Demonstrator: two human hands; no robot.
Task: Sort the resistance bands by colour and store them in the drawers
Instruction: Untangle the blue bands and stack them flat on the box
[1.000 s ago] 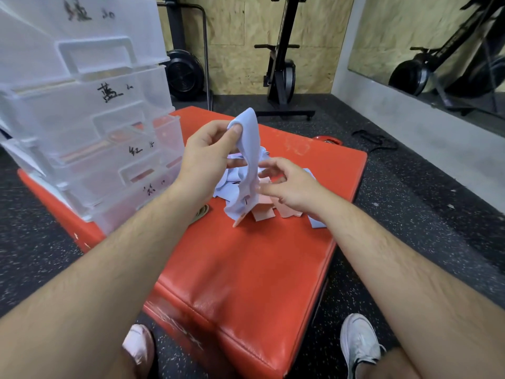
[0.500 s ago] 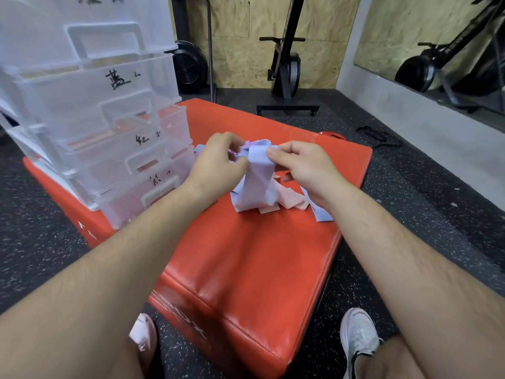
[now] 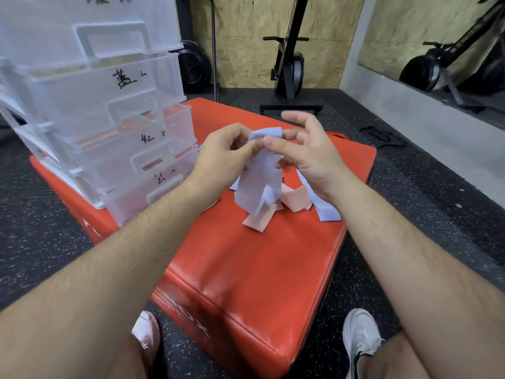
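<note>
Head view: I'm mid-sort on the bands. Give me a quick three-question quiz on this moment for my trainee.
1. True or false: the left hand is empty.
2. Where do the loose pink bands lie? A in the top drawer; B on the red pad; C on the floor.
3. Fill in: the drawers stand on the pad's ____ side.
Key: 1 false, it holds a blue band; 2 B; 3 left.
</note>
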